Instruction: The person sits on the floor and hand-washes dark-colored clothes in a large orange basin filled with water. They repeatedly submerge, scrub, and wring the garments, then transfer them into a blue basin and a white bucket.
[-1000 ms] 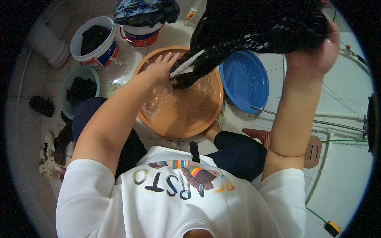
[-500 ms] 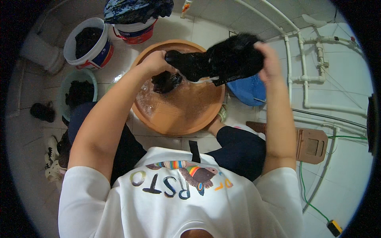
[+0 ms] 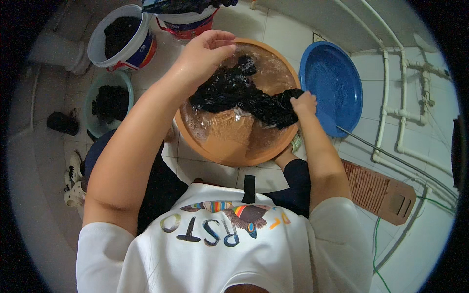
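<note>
Over the far-left rim of the orange basin [image 3: 215, 157], our left hand [image 3: 207, 53] hangs empty, loosely curled, the black cloth [image 3: 234, 95] below and right of its fingers. Soaked, it should handle heavy, limp, slippery, best gathered by folds; our right hand [image 3: 305, 104] clutches its end at the right rim.

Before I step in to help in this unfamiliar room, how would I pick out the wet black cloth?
Find the large, round orange plastic basin in front of the person. The wet black cloth lies bunched across it, its right end gripped by the right hand. Unlike the dark cloth bundle in a white plastic bucket, it lies in the orange basin and is held.
</note>
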Available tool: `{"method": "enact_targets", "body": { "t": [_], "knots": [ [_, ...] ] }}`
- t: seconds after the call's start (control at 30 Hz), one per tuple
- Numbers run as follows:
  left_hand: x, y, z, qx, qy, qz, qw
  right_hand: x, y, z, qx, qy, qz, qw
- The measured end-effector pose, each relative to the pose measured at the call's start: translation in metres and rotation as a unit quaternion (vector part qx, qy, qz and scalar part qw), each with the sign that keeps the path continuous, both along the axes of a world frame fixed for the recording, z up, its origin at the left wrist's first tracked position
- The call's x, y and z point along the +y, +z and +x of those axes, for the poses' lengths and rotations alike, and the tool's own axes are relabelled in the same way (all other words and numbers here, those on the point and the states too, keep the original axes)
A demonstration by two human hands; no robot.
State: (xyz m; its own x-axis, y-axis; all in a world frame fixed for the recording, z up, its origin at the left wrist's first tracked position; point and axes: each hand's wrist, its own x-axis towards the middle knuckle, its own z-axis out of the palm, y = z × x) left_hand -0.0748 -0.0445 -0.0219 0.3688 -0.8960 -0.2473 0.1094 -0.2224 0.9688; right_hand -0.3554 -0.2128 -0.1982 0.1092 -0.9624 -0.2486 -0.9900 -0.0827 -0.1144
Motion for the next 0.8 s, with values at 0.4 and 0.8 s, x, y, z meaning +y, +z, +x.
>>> {"method": "enact_targets", "body": {
  "t": [0.4,0.8],
  "knots": [
    [0.017,0.003,0.015,-0.004,-0.004,0.008,1.0,0.08,-0.073,0.133,0.055,0.47,0.14,0.87],
    [0.025,0.002,0.018,0.012,-0.032,0.053,0.998,0.065,-0.115,0.076,0.116,0.286,0.064,0.949]
  ]
}}
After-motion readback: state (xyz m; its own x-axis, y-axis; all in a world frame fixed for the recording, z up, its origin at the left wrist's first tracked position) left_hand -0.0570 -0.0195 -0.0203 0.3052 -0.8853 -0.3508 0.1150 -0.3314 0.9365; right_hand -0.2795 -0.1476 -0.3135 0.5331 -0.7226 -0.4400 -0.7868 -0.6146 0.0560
